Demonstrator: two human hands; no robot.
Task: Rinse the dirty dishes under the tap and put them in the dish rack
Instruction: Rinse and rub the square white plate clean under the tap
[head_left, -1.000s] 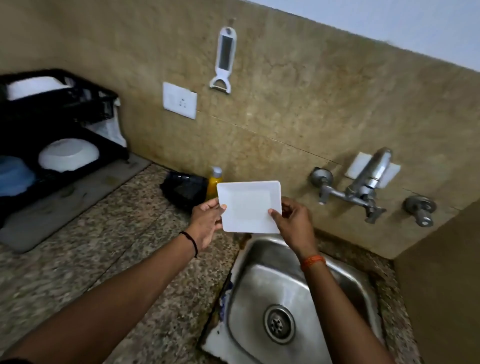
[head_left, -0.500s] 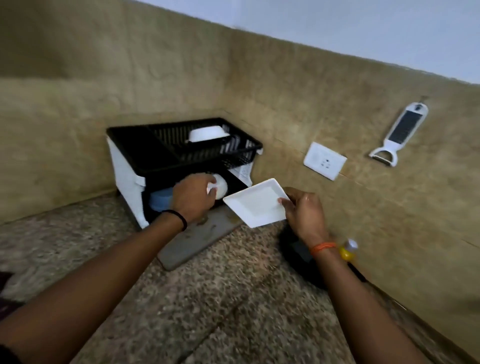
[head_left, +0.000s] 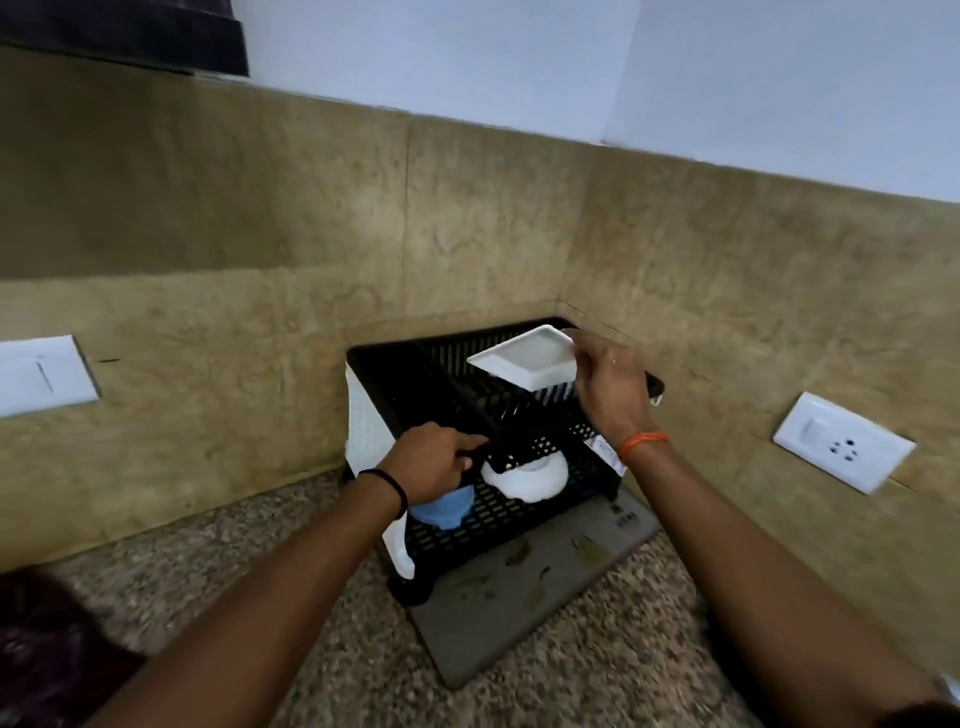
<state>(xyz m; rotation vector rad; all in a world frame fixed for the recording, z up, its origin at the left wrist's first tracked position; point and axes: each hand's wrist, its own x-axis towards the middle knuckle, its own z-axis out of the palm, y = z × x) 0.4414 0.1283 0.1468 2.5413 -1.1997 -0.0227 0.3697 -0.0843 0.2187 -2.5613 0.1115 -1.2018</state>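
So the thing to watch here is the white square ceramic plate (head_left: 524, 357) and how it sits relative to the black plastic two-tier dish rack (head_left: 410, 379) in the corner. The right hand (head_left: 610, 387) has it pinched by the plate's right edge, fingers curled round the rim, and it's hovering just over the rack's upper tier, tilted, with its left corner dipping toward the slots. Looks to me like it isn't resting on the rack yet, though the angle makes that hard to call.

The plate stretches away from the right hand toward the rack's left side, so I'd guess the next move is mostly down and a bit left, tipping it upright into the slots — the right hand is clearly the one doing that job.

The left hand (head_left: 434, 462) is lower, at the front edge of the rack's upper tier, fingers curled over that edge as if steadying it. Just under that hand on the lower tier sit a white round bowl (head_left: 524, 480) and a light blue plastic bowl (head_left: 441, 509), both upside down as far as I can tell.

The rack stands on a grey mat (head_left: 519, 613) on the speckled granite desk (head_left: 597, 680).
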